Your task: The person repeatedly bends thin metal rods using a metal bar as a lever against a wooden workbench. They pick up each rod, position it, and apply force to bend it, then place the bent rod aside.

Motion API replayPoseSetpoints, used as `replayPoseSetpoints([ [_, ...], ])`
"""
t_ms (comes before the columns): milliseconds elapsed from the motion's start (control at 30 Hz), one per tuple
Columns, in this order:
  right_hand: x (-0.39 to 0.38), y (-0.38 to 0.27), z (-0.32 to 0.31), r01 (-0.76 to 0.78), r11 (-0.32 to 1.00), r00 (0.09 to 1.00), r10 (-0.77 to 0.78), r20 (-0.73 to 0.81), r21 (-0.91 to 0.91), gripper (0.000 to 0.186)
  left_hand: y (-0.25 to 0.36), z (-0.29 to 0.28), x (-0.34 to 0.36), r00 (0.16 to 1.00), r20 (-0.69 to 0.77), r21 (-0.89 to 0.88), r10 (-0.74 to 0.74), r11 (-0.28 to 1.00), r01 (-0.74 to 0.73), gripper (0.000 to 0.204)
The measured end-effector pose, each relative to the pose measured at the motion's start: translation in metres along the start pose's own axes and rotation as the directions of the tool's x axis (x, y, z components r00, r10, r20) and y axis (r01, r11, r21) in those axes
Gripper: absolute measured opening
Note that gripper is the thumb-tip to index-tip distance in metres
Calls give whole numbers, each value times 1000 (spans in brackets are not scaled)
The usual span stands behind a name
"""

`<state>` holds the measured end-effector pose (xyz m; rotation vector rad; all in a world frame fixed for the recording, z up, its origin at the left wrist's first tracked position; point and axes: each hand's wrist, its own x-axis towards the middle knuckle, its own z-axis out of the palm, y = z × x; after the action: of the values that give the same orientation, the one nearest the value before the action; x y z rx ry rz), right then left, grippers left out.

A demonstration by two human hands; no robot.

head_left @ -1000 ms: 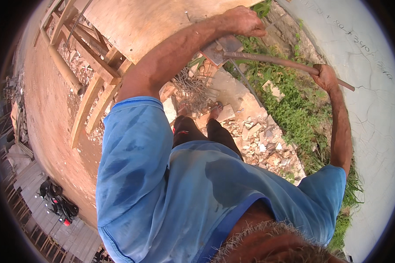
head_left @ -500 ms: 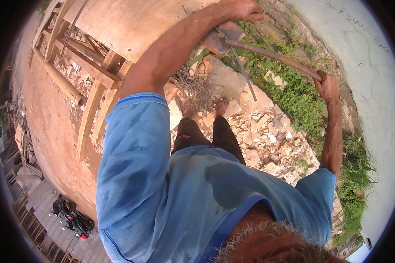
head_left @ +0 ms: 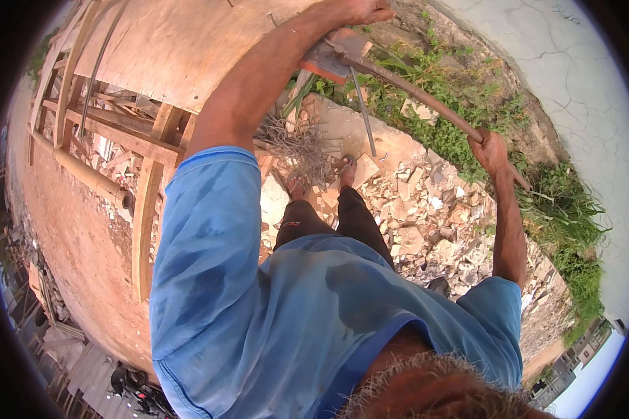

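My right hand (head_left: 490,150) is wrapped round the long rusty handle of a rebar bending wrench (head_left: 423,101). The wrench's head sits on a small metal plate (head_left: 328,61) at the edge of a wooden board, past my left forearm. From beside that head a thin steel rod (head_left: 364,115) slants down over the rubble. My left hand (head_left: 362,10) is closed at the upper edge, beyond the plate; whatever it may grip is hidden.
The wooden board (head_left: 189,42) rests on a timber frame (head_left: 147,150), with a bamboo pole (head_left: 91,174) alongside. Tangled wire (head_left: 304,143) lies by my feet. Broken rubble (head_left: 426,216) covers the ground. Green plants (head_left: 468,133) grow along a pale cracked wall (head_left: 594,98) at right.
My right hand has swung the wrench's handle a little toward me. The left hand stays closed near the plate. The whole view has shifted slightly.
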<state>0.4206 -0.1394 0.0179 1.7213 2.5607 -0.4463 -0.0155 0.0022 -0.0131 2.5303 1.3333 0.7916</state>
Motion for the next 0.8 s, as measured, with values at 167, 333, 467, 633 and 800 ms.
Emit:
replayPoseSetpoints([
  [167,5,10,11,-8,1000,1000,8,26,-9,19,7,-8,-1,999,14,-14,-35,999,35,35],
  [333,9,18,17,6,1000,999,-6,37,-4,20,13,-13,0,998,5,25,-59,998,59,33],
  [467,4,13,22,-55,998,996,55,66,-3,21,12,-10,-6,995,-75,6,-62,998,62,33],
  [633,-16,-3,36,-102,992,994,98,55,75,25,8,-3,-2,997,30,-28,-74,997,75,34],
  [800,-34,-20,42,-249,961,968,242,70,125,27,2,2,4,989,103,-67,-105,991,112,35],
])
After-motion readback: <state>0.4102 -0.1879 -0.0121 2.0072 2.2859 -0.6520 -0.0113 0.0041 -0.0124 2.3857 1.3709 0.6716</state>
